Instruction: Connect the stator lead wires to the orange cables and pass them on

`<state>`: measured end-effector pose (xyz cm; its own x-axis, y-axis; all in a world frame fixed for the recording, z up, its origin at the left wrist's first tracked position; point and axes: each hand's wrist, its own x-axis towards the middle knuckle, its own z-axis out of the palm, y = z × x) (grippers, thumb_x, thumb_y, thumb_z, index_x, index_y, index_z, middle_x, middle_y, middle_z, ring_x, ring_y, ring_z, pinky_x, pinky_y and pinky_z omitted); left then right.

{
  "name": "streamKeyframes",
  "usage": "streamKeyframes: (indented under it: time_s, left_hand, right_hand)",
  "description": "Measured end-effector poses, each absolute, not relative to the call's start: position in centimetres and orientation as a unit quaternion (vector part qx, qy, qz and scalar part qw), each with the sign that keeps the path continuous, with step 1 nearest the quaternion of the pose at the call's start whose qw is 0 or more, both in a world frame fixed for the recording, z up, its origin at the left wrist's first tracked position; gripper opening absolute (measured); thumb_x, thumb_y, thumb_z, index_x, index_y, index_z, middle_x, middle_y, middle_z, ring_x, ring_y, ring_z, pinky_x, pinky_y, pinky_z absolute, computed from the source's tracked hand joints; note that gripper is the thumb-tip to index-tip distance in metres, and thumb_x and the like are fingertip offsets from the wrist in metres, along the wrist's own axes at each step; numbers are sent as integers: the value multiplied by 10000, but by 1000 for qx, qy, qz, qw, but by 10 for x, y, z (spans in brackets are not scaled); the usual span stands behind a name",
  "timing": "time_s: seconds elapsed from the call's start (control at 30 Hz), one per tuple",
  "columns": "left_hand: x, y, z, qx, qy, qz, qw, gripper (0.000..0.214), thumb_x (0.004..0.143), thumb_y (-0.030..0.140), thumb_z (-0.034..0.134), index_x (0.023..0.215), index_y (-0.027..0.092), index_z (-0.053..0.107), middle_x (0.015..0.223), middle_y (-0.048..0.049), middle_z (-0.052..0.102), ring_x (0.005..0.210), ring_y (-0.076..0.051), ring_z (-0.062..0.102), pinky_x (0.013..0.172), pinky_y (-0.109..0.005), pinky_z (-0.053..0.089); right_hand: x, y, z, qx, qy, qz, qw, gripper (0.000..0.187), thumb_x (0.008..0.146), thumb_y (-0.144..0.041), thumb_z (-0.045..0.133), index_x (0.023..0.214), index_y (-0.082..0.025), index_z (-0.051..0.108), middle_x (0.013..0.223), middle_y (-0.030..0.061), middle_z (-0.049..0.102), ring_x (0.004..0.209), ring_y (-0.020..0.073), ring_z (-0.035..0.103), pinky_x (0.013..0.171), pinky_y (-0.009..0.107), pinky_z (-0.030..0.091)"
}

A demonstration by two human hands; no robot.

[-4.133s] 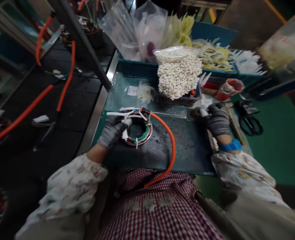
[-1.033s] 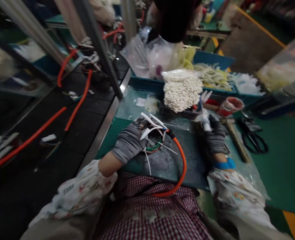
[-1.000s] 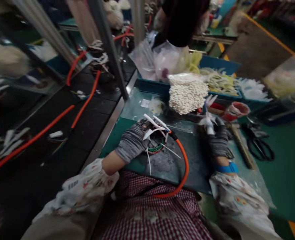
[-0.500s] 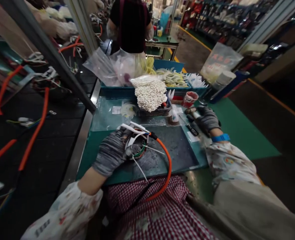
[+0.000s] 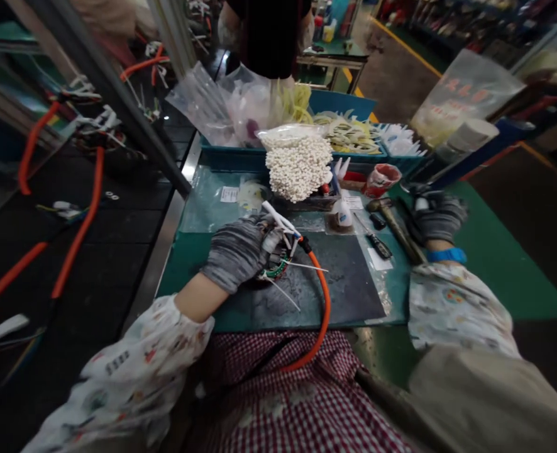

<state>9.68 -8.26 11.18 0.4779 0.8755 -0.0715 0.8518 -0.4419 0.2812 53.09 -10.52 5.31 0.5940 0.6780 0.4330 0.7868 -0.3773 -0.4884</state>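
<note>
Pressing down on a wound stator ring (image 5: pixel 275 272) at the left part of a dark, scuffed rubber mat (image 5: pixel 349 296), the left hand (image 5: pixel 236 251) wears a grey striped knit glove. Its fingers are closed together over the ring, hiding most of the winding, so only a thin green band shows. Exactly what they pinch among the wires is hard to make out.

Stiff white cable ties (image 5: pixel 278 221) jut from under the fingertips, and thin white strands splay across the mat. A smooth orange cable (image 5: pixel 324 302) leaves the ring at a black collar and curves down past the mat's near edge, against a red checked apron (image 5: pixel 278 402).

Off the mat's right edge, the right hand (image 5: pixel 439 217) has its grey-gloved fingers curled, and whether they grip anything cannot be told. It is just beside a wooden-handled hammer (image 5: pixel 398 233); a screwdriver (image 5: pixel 377 246) lies nearer the mat. Beyond the mat, a clear bag of knobbly white plastic pieces (image 5: pixel 298 168) sits in front of a blue tray (image 5: pixel 259 162), whose tangled contents are blurred.
</note>
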Motion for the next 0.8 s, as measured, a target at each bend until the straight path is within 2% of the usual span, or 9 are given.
streamKeyframes:
  time_s: [0.07,0.13,0.2,0.27,0.4,0.5,0.63,0.73,0.8]
  left_hand:
    - [105,-78,115,846,513,20,140,428,1162,368,450,1457,213,720,1451,-140,770,1306,-311,751,1152,-468,575]
    - [112,-73,118,844,519,6,135,446,1168,374,421,1426,192,737,1364,-169,800,1237,-335,779,1093,-490,600]
    - [117,-69,121,844,521,-1,126,483,1172,394,388,1356,156,766,1285,-205,816,1181,-371,793,1030,-508,617]
    - [122,-66,122,847,519,-10,114,511,1171,411,369,1279,140,789,1204,-212,828,1146,-381,799,990,-485,622]
    - [124,-65,121,852,514,-16,98,516,1175,404,350,1285,155,789,1203,-197,829,1148,-371,797,992,-467,614]
    - [123,-69,119,854,511,-4,100,543,1187,433,329,1331,155,772,1247,-201,821,1150,-360,796,999,-479,615]
    - [121,-72,118,856,507,3,103,533,1182,452,355,1320,146,770,1238,-201,823,1125,-367,795,980,-501,621]
    - [117,-71,118,856,506,14,106,500,1183,420,360,1331,166,766,1271,-183,822,1143,-353,795,989,-487,623]
    - [113,-73,117,856,503,28,117,448,1168,455,446,1379,201,748,1337,-151,812,1177,-325,794,1020,-453,627]
  right_hand:
    - [502,-116,55,-786,-481,-117,369,347,1115,-424,554,980,-229,806,1182,255,789,1183,417,676,1087,593,457]
    - [460,-128,56,-677,-603,-139,398,344,1135,-411,538,994,-265,816,1096,201,826,1106,405,714,1033,583,499]
    - [410,-135,52,-620,-691,-95,360,235,1080,-407,678,936,-313,838,1028,84,865,995,321,764,956,495,553]
    - [363,-134,46,-514,-818,-31,258,148,1058,-338,717,1078,-338,863,1153,46,882,1036,278,780,936,445,575]
    - [310,-117,34,-431,-890,57,135,331,1067,-166,651,1268,-342,847,1194,54,886,908,217,786,737,314,559]
    - [302,-107,35,-448,-881,88,124,278,1078,-219,662,1271,-296,847,1070,69,891,810,211,775,672,292,544]
    - [306,-111,42,-440,-863,167,184,232,1080,-319,681,1257,-272,823,1078,38,885,898,211,805,799,317,637]
    - [325,-129,51,-464,-799,225,310,289,1125,-367,566,1271,-272,796,1125,32,876,983,222,820,903,392,681]
    - [351,-148,61,-527,-728,162,407,307,1115,-421,555,1254,-329,813,1106,38,871,999,277,824,937,492,678]
